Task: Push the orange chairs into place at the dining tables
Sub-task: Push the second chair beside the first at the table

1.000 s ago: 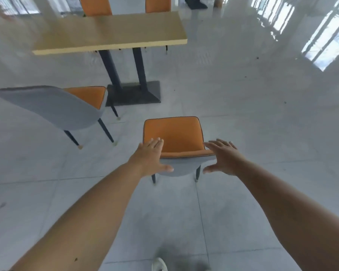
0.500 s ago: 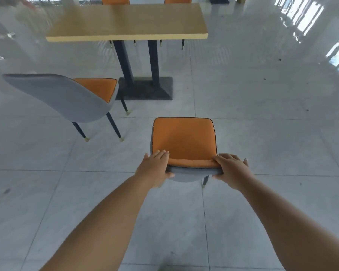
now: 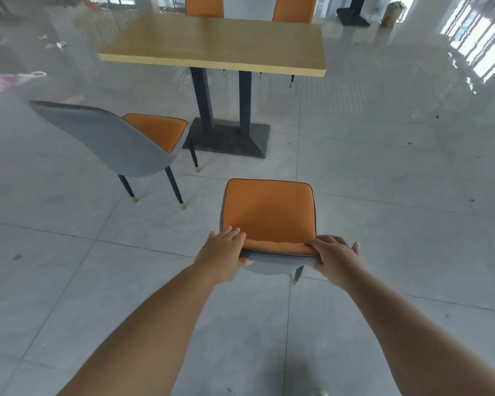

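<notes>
- My left hand (image 3: 222, 254) is closed on the left end of the near chair's backrest (image 3: 279, 257): fingers (image 3: 231, 234) lie over the orange front face, thumb hooked onto the grey rear shell.
- My right hand (image 3: 336, 257) is closed on the right end of the same backrest, fingers curled over the top edge, thumb side on the grey shell.
- The near orange chair (image 3: 269, 212) sits directly ahead of both hands, between them, with its seat extending away from me toward the table. One dark rear leg with a gold tip (image 3: 297, 275) shows below the backrest, just inside the right hand.
- This chair stands on the grey tiled floor (image 3: 383, 224), well apart from the table base (image 3: 229, 140) and not yet under the tabletop.
- A second orange chair (image 3: 132, 144) stands to the left and farther off, grey back shell toward me, angled, its seat corner close to the table base.
- The wooden dining table (image 3: 217, 44) stands beyond, on two dark posts.
- Two more orange chair backs (image 3: 204, 5) (image 3: 295, 8) show at the table's far side.
- A plastic bag (image 3: 10, 80) lies on the floor at far left.
</notes>
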